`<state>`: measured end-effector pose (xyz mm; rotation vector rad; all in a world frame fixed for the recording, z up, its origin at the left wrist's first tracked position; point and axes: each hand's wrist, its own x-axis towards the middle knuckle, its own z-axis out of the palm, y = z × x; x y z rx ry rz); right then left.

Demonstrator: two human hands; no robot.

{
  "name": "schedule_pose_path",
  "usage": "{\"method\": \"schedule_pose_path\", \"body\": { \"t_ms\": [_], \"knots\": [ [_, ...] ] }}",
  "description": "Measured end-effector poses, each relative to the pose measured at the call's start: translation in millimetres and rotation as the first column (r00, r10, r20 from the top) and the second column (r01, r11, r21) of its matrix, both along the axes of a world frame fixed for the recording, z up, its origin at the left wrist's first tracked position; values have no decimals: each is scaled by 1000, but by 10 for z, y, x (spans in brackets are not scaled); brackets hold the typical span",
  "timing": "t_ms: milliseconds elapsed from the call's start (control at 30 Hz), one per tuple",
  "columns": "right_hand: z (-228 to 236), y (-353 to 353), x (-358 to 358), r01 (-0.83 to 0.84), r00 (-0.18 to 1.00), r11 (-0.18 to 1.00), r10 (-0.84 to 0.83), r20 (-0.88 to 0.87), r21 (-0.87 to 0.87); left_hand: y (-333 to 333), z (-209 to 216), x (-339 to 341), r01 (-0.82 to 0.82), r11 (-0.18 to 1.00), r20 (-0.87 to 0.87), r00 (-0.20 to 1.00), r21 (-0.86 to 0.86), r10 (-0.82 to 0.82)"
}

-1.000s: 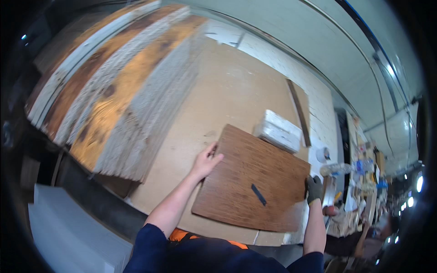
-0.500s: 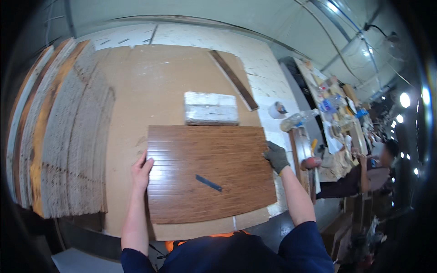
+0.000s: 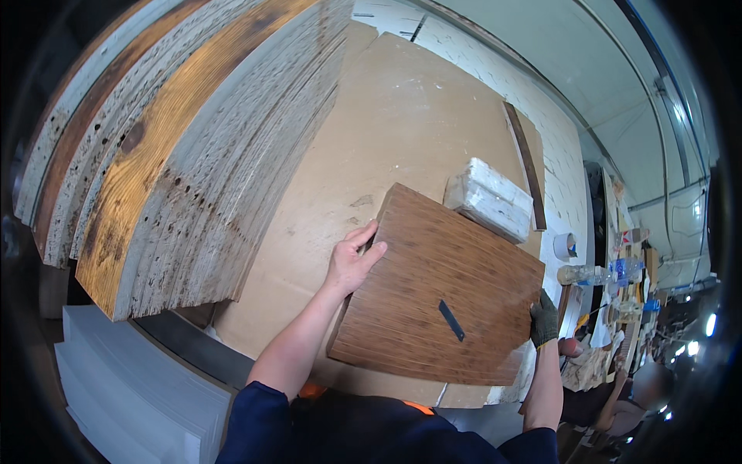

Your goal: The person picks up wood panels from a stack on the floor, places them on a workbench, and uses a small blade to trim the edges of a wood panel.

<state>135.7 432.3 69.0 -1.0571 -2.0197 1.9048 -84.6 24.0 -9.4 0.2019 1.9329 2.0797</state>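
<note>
The brown wooden panel point(image 3: 440, 271) is lying between my two hands, resting over a tan sheet point(image 3: 325, 201). My left hand point(image 3: 354, 259) is touching its left edge, the thumb standing slightly apart from the fingers; whether they are gripping underneath, I cannot tell. My right hand point(image 3: 544, 321), wearing a dark glove, is touching the opposite edge, its fingers bending; their closure is partly hidden, so I cannot tell if they are holding.

A dark flat strip point(image 3: 451, 320) is lying on the panel, between both sets of fingers. Beyond them, a white wrapped block point(image 3: 491, 201) is sitting close against the far edge, obstructing that side. Past the block, a narrow brown slat point(image 3: 525, 166) is lying lengthwise.

Left of my left fingers, a tall stack of boards point(image 3: 209, 178) is standing well apart, bounding that side. Beyond my right fingers, a tape roll point(image 3: 565, 246) and a clear bottle point(image 3: 581, 275) are standing near; farther right, another person point(image 3: 624, 398) is occupying the neighbouring area.
</note>
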Motion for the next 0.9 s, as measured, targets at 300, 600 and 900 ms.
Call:
{"method": "schedule_pose_path", "body": {
  "t_ms": [300,600,900],
  "knots": [
    [-114,239,121,4,991,986,-26,133,164,15,49,-4,2,1000,3,1000,-1,-2],
    [-129,314,123,-34,964,924,-69,255,380,-9,68,-9,-4,1000,-3,1000,2,4],
    [-191,374,152,39,973,942,-112,204,332,-19,113,-15,14,999,8,1000,-41,-14]
  ]
}}
